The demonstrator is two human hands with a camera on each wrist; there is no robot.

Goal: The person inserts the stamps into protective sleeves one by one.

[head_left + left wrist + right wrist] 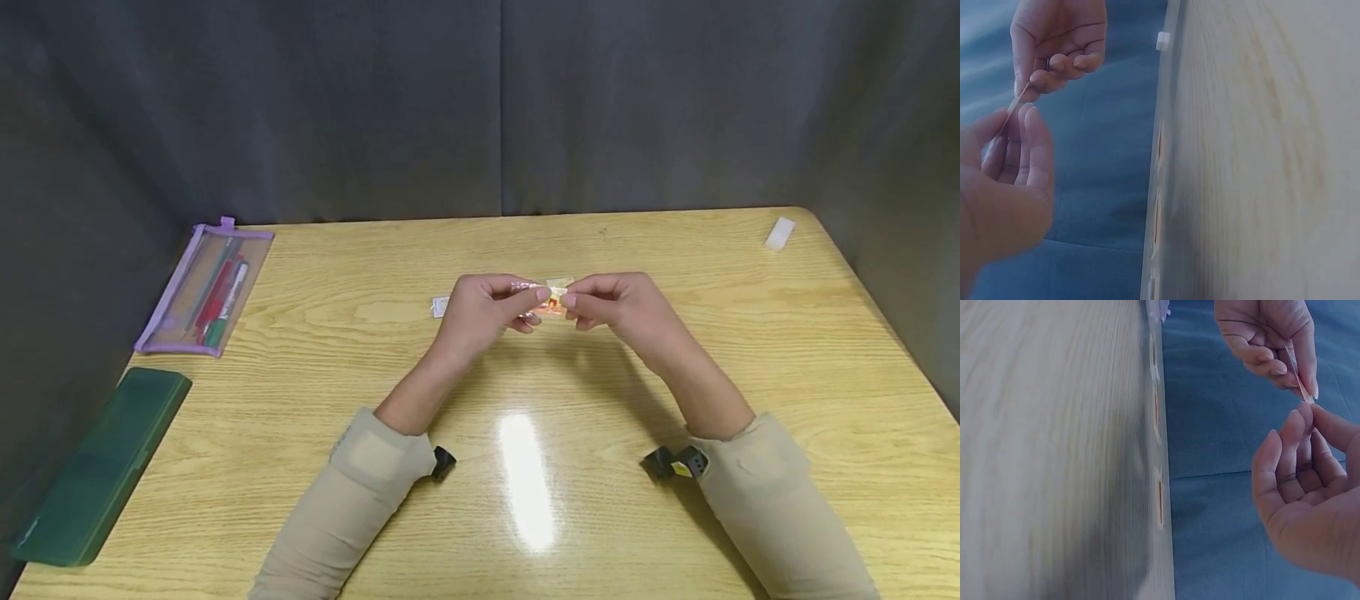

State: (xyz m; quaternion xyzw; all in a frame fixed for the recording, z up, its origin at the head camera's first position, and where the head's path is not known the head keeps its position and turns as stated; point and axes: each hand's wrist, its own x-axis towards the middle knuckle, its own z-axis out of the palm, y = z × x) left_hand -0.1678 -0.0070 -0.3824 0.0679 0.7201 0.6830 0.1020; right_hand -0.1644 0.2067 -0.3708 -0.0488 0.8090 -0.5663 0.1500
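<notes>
Above the middle of the table, a small, thin, shiny packet with orange and yellow print is held up between both hands. My left hand pinches its left part between thumb and fingers. At its right edge, my right hand pinches it with thumb and fingertips. Both wrist views show the packet almost edge-on, as a thin flat strip. Behind the left hand lies a small white printed piece. Other small flat pieces lie on the table, seen nearly edge-on.
A purple-edged mesh pouch with pens inside lies at the far left of the wooden table. Nearer on the left is a green case. A small white block sits at the back right corner. Dark curtains surround the table.
</notes>
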